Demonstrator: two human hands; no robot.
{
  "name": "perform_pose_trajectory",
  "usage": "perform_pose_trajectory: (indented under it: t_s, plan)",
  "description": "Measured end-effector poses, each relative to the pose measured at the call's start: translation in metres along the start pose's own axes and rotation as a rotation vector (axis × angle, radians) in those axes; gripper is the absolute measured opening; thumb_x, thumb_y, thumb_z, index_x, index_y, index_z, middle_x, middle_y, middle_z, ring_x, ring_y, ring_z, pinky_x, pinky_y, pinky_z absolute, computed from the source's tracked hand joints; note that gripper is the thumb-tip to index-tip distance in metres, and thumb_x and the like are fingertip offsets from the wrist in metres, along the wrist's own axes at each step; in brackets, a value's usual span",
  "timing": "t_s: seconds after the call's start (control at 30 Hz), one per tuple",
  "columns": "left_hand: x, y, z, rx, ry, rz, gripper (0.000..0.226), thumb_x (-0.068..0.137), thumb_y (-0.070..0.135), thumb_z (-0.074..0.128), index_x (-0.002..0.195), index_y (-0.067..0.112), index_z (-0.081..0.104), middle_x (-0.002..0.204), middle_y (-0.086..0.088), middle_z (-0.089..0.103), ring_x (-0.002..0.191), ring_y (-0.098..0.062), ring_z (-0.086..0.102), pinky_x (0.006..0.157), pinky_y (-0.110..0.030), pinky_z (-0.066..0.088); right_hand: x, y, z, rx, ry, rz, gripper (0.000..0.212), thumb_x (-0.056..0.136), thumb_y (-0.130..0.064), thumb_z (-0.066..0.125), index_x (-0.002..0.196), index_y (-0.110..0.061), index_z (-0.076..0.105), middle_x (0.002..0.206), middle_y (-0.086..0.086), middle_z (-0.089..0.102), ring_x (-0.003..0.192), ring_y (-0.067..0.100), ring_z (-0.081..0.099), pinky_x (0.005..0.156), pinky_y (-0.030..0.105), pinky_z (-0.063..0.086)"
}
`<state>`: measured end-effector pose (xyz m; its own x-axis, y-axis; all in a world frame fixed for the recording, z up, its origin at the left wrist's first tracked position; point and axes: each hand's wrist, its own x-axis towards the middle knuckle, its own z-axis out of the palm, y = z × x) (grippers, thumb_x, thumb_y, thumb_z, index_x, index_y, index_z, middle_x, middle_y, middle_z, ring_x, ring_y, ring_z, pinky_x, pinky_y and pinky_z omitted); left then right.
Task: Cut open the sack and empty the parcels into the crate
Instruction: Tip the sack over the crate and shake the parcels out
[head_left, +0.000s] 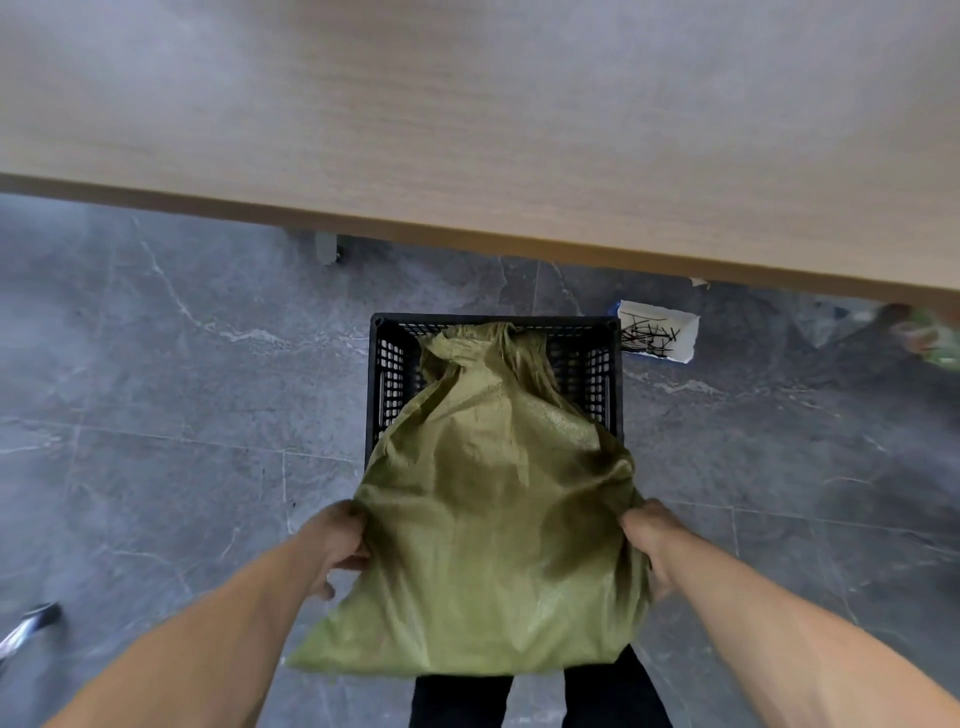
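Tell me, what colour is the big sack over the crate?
Olive green, a woven sack. The head view shows it best, drooping into the black crate.

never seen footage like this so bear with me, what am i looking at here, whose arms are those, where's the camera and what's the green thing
There is no machine here. The one picture comes from a camera worn on a person's head, looking forward and down, so the two bare arms are the wearer's own. The left hand and the right hand each grip a side of a green woven sack, fingers closed on the fabric. The sack's far end hangs into a black slatted plastic crate standing on the grey tiled floor. No parcels show; the sack hides the crate's inside. Beyond the crate runs the edge of a wooden table. Right of the crate lies a small white tray of thin dark strips.
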<state>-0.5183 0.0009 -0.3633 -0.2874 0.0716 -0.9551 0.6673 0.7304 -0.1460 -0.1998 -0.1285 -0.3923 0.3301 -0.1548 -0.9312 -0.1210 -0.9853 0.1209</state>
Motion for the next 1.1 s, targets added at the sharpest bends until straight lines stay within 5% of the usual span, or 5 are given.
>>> perform_pose_trajectory:
  t_s: [0.2,0.53,0.8,0.93,1.1]
  plan:
    - [0.020,0.012,-0.017,-0.166,0.227,0.215,0.034,0.100,0.034,0.033,0.113,0.013,0.056,0.109,-0.022,0.065,0.097,-0.041,0.064,0.087,-0.058,0.055,-0.014,-0.015,-0.015,0.100,0.190,-0.159,0.039,0.097,-0.027,0.048,0.129,-0.004,0.047,0.117,0.020,0.060,0.101,0.037,0.060,0.089,0.048,0.055]
    - [-0.023,0.033,-0.021,-0.470,-0.006,0.411,0.039,0.081,0.038,0.068,0.116,0.020,0.069,0.107,-0.013,0.074,0.098,-0.034,0.068,0.094,-0.052,0.052,-0.024,-0.034,-0.007,0.369,0.089,-0.309,0.022,0.082,-0.025,0.062,0.103,-0.028,0.068,0.104,0.010,0.069,0.097,0.032,0.064,0.090,0.049,0.055]
    - [-0.008,0.035,-0.024,-0.063,-0.289,0.491,0.119,0.051,0.058,0.090,0.145,0.058,0.019,0.144,0.010,0.045,0.128,-0.025,0.052,0.106,-0.046,0.044,0.022,-0.021,0.010,0.382,0.035,-0.376,0.068,0.058,-0.044,0.058,0.126,-0.048,0.058,0.125,0.004,0.060,0.111,0.030,0.058,0.100,0.051,0.048]
    - [-0.005,0.036,-0.032,0.413,0.063,0.607,0.109,0.066,0.035,0.080,0.153,0.041,0.014,0.143,0.001,0.045,0.122,-0.028,0.052,0.098,-0.041,0.048,0.017,-0.026,0.009,0.234,0.175,-0.347,0.051,0.065,-0.043,0.057,0.113,-0.027,0.062,0.131,0.012,0.049,0.119,0.037,0.048,0.101,0.048,0.043]
    - [0.002,0.044,-0.029,0.476,0.477,0.548,0.044,0.094,0.033,0.058,0.129,0.006,0.054,0.117,-0.018,0.065,0.107,-0.035,0.061,0.079,-0.030,0.042,-0.009,-0.046,0.017,-0.003,0.263,-0.343,0.040,0.086,-0.023,0.054,0.126,-0.021,0.055,0.124,0.016,0.061,0.110,0.038,0.058,0.091,0.040,0.051]
